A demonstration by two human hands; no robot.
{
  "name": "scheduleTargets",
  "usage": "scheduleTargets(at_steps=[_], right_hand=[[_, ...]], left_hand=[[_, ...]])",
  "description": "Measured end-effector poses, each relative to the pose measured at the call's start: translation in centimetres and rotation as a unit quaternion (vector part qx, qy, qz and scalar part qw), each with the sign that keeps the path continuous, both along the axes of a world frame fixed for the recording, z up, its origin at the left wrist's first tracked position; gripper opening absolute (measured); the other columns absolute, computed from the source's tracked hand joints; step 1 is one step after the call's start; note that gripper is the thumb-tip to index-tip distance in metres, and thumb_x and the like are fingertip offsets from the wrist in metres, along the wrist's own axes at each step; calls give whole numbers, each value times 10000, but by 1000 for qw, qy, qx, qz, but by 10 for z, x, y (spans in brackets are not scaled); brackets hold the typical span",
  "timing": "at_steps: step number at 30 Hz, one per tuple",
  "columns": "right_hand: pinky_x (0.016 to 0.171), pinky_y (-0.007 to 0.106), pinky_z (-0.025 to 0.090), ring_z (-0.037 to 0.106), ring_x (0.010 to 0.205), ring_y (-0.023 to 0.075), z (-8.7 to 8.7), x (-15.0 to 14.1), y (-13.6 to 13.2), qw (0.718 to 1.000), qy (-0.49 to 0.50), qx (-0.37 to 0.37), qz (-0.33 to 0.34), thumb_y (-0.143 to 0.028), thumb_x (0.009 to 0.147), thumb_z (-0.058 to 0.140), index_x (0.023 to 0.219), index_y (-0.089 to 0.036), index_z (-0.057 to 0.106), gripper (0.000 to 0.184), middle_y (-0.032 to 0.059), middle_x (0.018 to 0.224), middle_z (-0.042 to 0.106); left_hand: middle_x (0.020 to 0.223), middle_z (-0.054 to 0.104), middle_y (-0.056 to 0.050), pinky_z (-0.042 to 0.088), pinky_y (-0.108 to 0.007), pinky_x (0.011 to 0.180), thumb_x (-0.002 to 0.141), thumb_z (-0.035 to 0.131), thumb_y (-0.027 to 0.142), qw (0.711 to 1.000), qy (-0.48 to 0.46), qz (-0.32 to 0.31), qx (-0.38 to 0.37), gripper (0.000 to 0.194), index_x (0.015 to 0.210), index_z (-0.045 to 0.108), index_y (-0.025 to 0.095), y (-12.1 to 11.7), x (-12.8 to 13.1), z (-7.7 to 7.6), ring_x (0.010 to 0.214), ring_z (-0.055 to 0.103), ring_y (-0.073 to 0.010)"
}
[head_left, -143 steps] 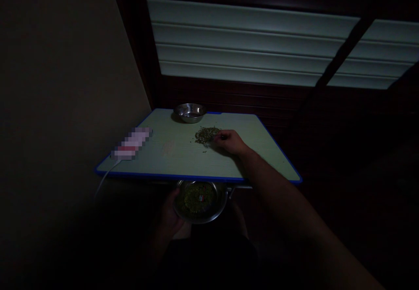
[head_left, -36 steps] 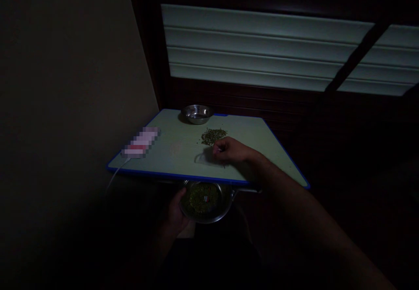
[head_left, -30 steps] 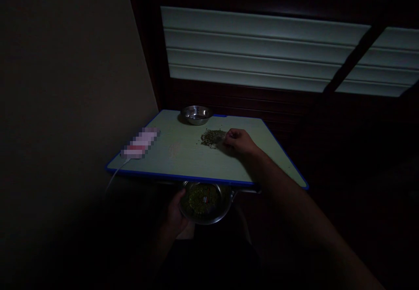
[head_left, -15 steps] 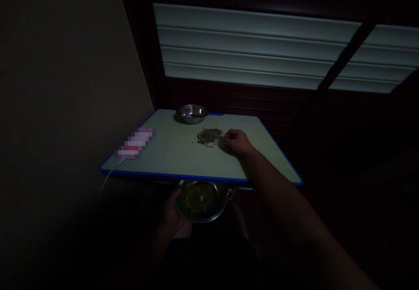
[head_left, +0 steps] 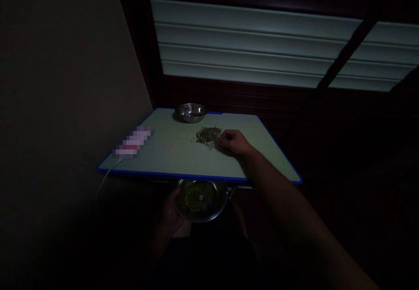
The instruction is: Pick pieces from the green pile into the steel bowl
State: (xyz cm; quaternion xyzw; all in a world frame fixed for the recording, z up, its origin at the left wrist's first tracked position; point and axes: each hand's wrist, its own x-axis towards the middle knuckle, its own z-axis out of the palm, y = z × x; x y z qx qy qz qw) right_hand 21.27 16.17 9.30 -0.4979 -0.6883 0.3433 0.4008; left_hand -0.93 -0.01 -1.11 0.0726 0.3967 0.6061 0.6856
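A small pile of green grains (head_left: 208, 134) lies on a pale green table with a blue rim (head_left: 170, 175). My right hand (head_left: 234, 142) rests on the table just right of the pile, fingers curled and pressed together at its edge. What they hold, if anything, is too small to see. Below the table's front edge my left hand (head_left: 169, 216) grips a steel bowl (head_left: 200, 201) that holds green grains and a small red and white bit.
A second, smaller steel bowl (head_left: 190, 112) stands at the table's far edge. A pixelated pink and white object (head_left: 132, 142) with a white cable (head_left: 105, 177) lies at the left. A beige wall is at the left and dark wood with pale slats behind.
My right hand drew back toward the front of the table, then returned to the right side of the grain pile. The left hand kept the bowl under the table edge.
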Motion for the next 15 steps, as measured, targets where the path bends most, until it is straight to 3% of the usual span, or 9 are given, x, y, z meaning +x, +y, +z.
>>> scheduleTargets(at_steps=[6, 15], right_hand=[[541, 239, 342, 444, 567, 103, 0, 0, 0, 1000, -17, 2, -11, -287, 564, 609, 636, -165, 559, 151, -23, 593, 533], [546, 244, 349, 456, 569, 106, -1, 0, 1, 999, -37, 2, 0, -246, 582, 611, 640, -169, 551, 113, -10, 612, 547]], left_hand=[[831, 769, -92, 550, -380, 804, 772, 596, 261, 1000, 3, 8, -24, 213, 889, 723, 136, 0, 1, 3, 843, 708, -252], [801, 770, -76, 558, -373, 792, 775, 589, 259, 1000, 4, 16, -21, 189, 848, 728, 155, 0, 3, 5, 830, 712, -243]])
